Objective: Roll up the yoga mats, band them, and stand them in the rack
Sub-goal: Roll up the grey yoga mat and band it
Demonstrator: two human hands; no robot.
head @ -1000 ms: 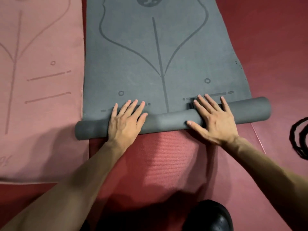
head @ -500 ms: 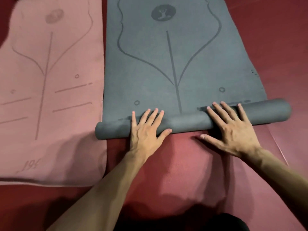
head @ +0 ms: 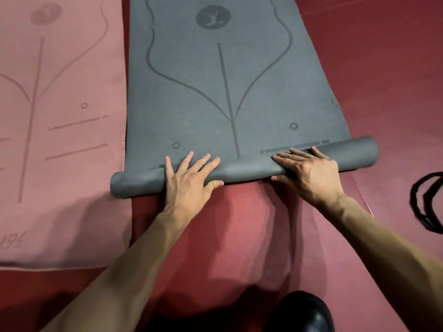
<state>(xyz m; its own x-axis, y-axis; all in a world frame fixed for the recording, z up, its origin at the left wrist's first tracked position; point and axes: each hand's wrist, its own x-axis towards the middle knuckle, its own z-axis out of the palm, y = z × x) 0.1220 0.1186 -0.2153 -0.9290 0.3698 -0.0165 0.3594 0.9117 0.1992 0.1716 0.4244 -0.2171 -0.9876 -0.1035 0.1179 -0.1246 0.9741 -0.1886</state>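
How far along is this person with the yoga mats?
Barely started. Done: only the near end of the grey mat is rolled. In hand: left hand and right hand press on that roll. Left: most of the grey mat and the whole pink mat lie flat, the black band lies unused on the floor, and no rack shows.

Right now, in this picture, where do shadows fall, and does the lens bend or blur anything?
Head view: arm shadows darken the red floor below the grey mat and the near corner of the pink mat; the left hand and right hand look sharp; the wide lens bows the grey mat's long edges.
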